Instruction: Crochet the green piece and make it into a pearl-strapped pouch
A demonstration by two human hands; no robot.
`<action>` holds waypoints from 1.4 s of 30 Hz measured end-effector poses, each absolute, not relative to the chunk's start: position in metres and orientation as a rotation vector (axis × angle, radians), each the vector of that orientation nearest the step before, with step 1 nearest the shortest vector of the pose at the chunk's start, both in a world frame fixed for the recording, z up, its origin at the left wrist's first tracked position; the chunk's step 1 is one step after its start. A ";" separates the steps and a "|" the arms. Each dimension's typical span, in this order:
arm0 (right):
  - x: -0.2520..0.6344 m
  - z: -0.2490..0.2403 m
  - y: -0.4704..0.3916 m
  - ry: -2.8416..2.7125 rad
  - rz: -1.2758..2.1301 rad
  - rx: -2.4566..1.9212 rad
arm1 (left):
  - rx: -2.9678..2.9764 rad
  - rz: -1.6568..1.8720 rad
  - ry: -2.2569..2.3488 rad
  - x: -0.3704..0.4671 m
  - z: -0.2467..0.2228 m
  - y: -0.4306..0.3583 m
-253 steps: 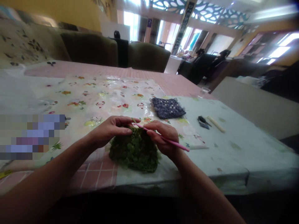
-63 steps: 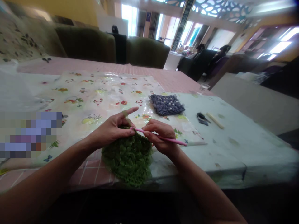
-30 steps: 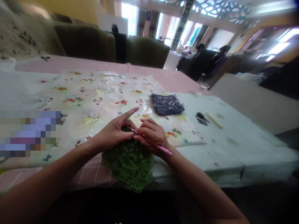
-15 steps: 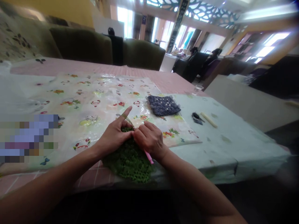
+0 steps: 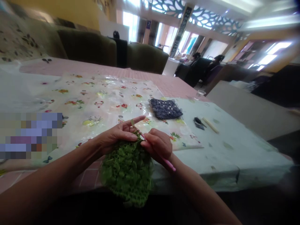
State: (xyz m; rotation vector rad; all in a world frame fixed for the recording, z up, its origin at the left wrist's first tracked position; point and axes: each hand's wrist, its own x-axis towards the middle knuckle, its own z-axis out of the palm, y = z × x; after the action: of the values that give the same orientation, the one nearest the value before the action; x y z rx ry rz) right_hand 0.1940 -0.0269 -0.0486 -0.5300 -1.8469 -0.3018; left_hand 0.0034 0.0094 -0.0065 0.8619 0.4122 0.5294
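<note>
Green crochet work (image 5: 127, 172) hangs over the table's near edge from my hands. My left hand (image 5: 120, 134) pinches its top edge between thumb and fingers, with the index finger stretched out to the right and a strand of yarn looped over it. In my right hand (image 5: 160, 142) is a pink crochet hook (image 5: 167, 163), its handle slanting down to the right. The hook's tip end points up-left at the top of the green piece, close to my left fingers; the exact stitch is too small to make out.
A dark blue-grey crocheted piece with white beads (image 5: 166, 108) lies beyond my hands. Right of it are small black snips (image 5: 199, 122) and a cream stick (image 5: 210, 125). A clear cup (image 5: 201, 93) stands at the far edge. Chairs (image 5: 147, 57) line the far side.
The green piece has swung into fuller view and hangs lower. My right hand has shifted right, showing more of the hook. My left index finger has tipped from upward to rightward.
</note>
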 end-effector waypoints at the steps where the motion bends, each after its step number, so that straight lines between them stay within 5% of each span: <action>1: 0.194 -0.048 -0.027 -1.826 -0.222 -0.536 | 0.866 0.538 0.406 0.002 -0.006 0.010; 17: 0.205 -0.039 -0.030 -1.540 0.783 -0.686 | 1.189 0.635 0.583 -0.009 0.005 0.017; 42: 0.208 -0.031 -0.026 -1.836 0.585 -0.743 | 1.604 0.585 0.746 -0.006 0.009 0.013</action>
State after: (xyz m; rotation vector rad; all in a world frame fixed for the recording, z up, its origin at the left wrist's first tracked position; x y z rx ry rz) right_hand 0.2081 -0.0265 -0.0308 -0.7431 -1.8359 0.5849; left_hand -0.0057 0.0134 0.0085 1.6039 0.7459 0.5848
